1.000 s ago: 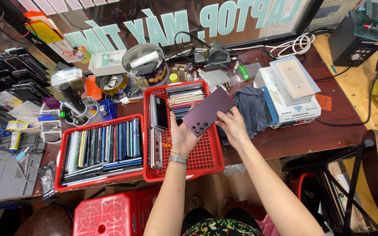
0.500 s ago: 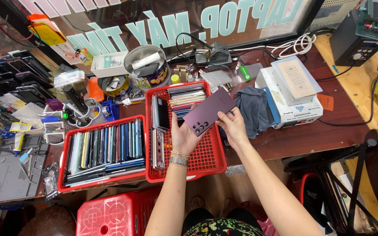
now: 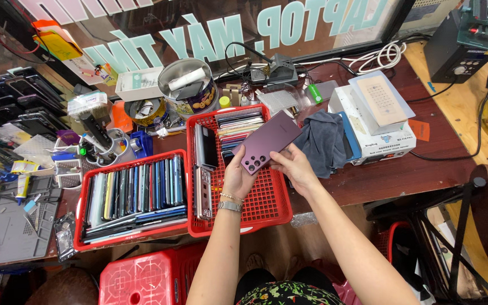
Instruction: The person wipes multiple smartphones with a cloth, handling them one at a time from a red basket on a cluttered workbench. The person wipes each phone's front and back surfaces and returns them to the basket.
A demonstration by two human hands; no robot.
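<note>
Both of my hands hold a dark purple phone (image 3: pixel 266 141), back side up with its camera lenses at the lower left, above the right red basket (image 3: pixel 266 197). My left hand (image 3: pixel 237 178) grips its lower end from beneath; a bracelet and a watch sit on that wrist. My right hand (image 3: pixel 295 166) pinches the phone's lower right edge. Inside this basket a few phones (image 3: pixel 204 169) stand on edge at the left and a stack of phones (image 3: pixel 235 127) lies at the back.
The left red basket (image 3: pixel 80 214) is packed with several phones on edge. A grey cloth (image 3: pixel 323 141), white boxes (image 3: pixel 379 135), a round tin (image 3: pixel 190 90), tool cups (image 3: pixel 105 144) and a grey work mat (image 3: pixel 12 226) crowd the brown table. A red stool (image 3: pixel 142 277) stands below.
The view has shifted slightly. My hands and the purple phone stay in nearly the same place above the right basket.
</note>
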